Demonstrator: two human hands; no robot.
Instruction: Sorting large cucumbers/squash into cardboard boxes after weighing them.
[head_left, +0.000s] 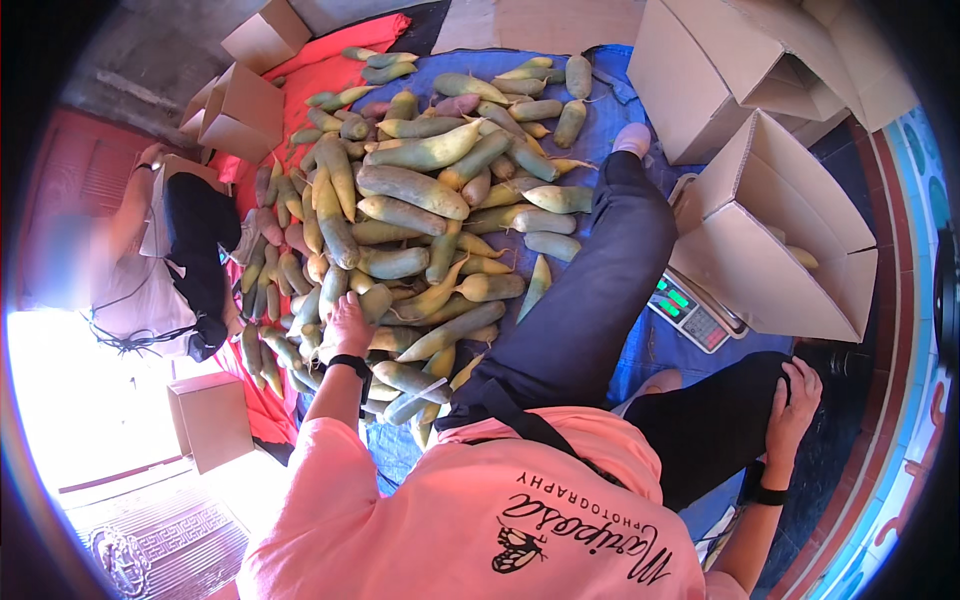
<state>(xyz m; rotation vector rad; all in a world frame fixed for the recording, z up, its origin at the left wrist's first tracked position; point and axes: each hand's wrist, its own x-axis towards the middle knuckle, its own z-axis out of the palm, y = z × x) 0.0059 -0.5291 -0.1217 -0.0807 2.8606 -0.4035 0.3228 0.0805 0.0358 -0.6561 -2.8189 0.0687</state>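
Note:
My left hand (349, 327) reaches down onto a big heap of green radishes (412, 191), its fingers at the end of one radish (375, 303); whether it grips that radish is unclear. On my bent knee at the right rests my right hand (795, 405), fingers a little apart and nothing in it. Beyond my legs a digital scale (694, 311) with lit green digits carries an open cardboard box (795, 262), inside which a little of some radishes (802, 257) shows.
More cardboard boxes (679, 82) stand at the upper right, others (244, 112) at the upper left and one (210, 420) at the lower left. A co-worker (161, 277) sits left of the heap. Blue sheeting (450, 67) and red sheeting (330, 64) lie beneath the radishes.

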